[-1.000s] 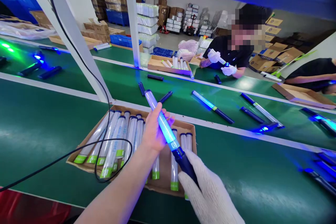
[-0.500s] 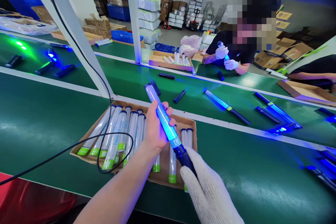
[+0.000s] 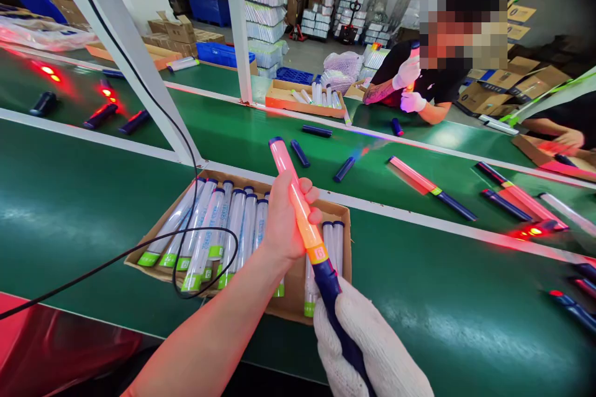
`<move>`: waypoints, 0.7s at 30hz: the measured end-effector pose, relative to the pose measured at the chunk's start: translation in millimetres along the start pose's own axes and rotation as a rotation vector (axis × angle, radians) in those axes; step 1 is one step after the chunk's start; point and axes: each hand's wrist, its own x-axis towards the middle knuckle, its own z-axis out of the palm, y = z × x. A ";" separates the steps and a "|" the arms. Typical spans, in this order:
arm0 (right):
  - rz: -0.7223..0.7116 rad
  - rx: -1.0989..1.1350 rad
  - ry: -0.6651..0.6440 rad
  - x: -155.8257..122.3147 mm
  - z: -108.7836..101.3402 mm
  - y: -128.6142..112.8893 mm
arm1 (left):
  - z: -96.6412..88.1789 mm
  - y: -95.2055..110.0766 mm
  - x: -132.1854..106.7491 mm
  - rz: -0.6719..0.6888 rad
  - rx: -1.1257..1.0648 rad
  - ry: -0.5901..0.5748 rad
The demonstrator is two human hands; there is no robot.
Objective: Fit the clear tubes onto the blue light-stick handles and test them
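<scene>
Smooth cylindrical stick (image 3: 306, 228) in hands (image 3: 283, 223)

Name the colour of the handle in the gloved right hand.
The handle is dark navy blue, seen in the head view.

6-like mark (image 3: 319, 253) on the label (image 3: 315, 256) of the glowing stick (image 3: 303, 221), and illegible blue lettering (image 3: 216, 216) on clear tubes (image 3: 238, 214).

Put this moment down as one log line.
left hand: bare, around red-lit tube | right hand: gloved, around tube's dark handle | cardboard tray: holds clear tubes
</scene>
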 end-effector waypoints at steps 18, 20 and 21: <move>-0.236 -0.347 -0.149 5.5 -0.7 -16.8 | 3.4 -13.9 -3.8 -0.041 0.023 0.042; -0.334 -0.457 -0.147 6.2 -2.4 -34.9 | 11.9 -12.4 -4.8 -0.048 0.036 0.019; -0.390 -0.518 -0.129 5.6 -3.8 -45.4 | 17.2 -12.5 -7.8 -0.052 0.061 -0.010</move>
